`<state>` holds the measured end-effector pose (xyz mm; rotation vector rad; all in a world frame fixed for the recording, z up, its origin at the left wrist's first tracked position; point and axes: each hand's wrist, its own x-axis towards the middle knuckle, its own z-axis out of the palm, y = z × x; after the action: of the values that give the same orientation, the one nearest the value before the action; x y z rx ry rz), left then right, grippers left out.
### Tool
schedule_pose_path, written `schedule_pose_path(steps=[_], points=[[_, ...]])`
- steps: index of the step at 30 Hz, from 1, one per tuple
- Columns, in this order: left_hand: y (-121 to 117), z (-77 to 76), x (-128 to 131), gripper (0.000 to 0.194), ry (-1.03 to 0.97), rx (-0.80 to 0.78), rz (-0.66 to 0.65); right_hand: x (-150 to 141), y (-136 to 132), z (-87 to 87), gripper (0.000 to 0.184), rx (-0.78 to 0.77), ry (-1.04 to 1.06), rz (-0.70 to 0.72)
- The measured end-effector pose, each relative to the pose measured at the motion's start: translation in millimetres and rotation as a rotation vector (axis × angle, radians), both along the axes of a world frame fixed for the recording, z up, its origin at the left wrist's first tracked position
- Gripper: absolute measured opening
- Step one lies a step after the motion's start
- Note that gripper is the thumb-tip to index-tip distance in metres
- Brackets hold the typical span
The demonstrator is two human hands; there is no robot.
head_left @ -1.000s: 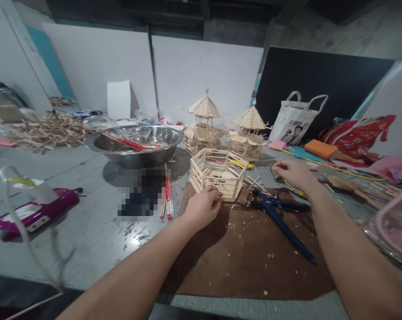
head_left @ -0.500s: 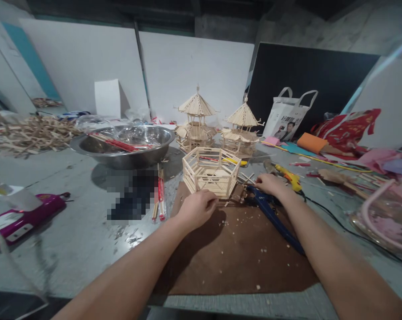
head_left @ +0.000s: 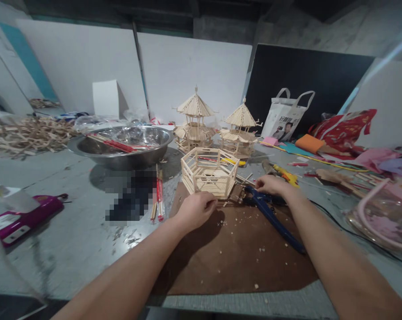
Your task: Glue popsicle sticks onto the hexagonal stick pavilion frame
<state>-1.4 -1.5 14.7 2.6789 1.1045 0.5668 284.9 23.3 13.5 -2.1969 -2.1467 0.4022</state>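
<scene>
A hexagonal railing frame of thin wooden sticks [head_left: 210,171] stands at the far edge of a brown board [head_left: 241,258]. My left hand [head_left: 198,210] rests against its front lower edge with fingers curled in; whether they pinch anything there is hidden. To the right, my right hand [head_left: 271,184] is bent over loose sticks [head_left: 246,179], its fingertips together; what is in them is too small to make out. Just beneath that hand lies a blue-handled cutter [head_left: 277,224], pointing away from me. Wood chips are scattered over the board.
Two stick pavilions [head_left: 194,120] stand behind the frame. A metal basin [head_left: 121,151] with red-wrapped sticks is at left, a purple power strip [head_left: 30,218] nearer. A yellow glue gun [head_left: 287,176] with a black cord [head_left: 334,220] and a clear pink-handled bag [head_left: 381,218] lie at right.
The view has shifted slightly, so the scene sits a little further left. My hands have barely moved; the frame stands in the same place on the board.
</scene>
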Motion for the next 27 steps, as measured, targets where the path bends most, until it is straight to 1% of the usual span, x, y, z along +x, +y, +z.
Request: schedule_pose_path(steps=[2,4,7,10,12,13,15,17,20,22,24,27], points=[[0,0.3,0,0.024,-0.001,-0.009,-0.002,1,1,-4.4,0.006,-0.017,0.013,0.017],[0,0.6,0,0.024,-0.001,-0.021,-0.002,4,2,-6.8,0.008,0.0,0.013,0.011],[-1,1.1,0,0.023,-0.007,-0.022,-0.002,8,1,0.2,0.009,0.076,0.007,-0.022],[-2,1.8,0,0.023,-0.035,-0.012,-0.001,5,-5,21.9,0.014,0.2,0.003,-0.065],[-3,2.0,0,0.022,-0.06,-0.02,-0.002,-6,-15,40.7,0.018,0.3,0.035,-0.068],[-3,2.0,0,0.022,-0.069,-0.027,-0.003,-16,-20,49.9,0.019,0.381,0.098,-0.055],[-4,1.6,-1,0.021,-0.095,-0.036,-0.003,-39,-32,65.7,0.02,0.487,0.214,0.036],[-5,0.4,-1,0.022,-0.137,-0.039,0.001,-65,-40,77.0,0.017,0.52,0.221,0.155],[-5,-2.0,-1,0.024,-0.198,-0.034,0.013,-98,-39,86.8,0.015,0.498,0.162,0.34],[-4,-3.4,-1,0.024,-0.205,-0.026,0.018,-111,-31,90.9,0.014,0.44,0.088,0.413],[-4,-4.4,-1,0.023,-0.198,-0.018,0.018,-120,-20,94.3,0.013,0.338,0.043,0.443],[-3,-4.6,-1,0.023,-0.182,-0.017,0.011,-124,-6,98.4,0.013,0.176,0.055,0.45]])
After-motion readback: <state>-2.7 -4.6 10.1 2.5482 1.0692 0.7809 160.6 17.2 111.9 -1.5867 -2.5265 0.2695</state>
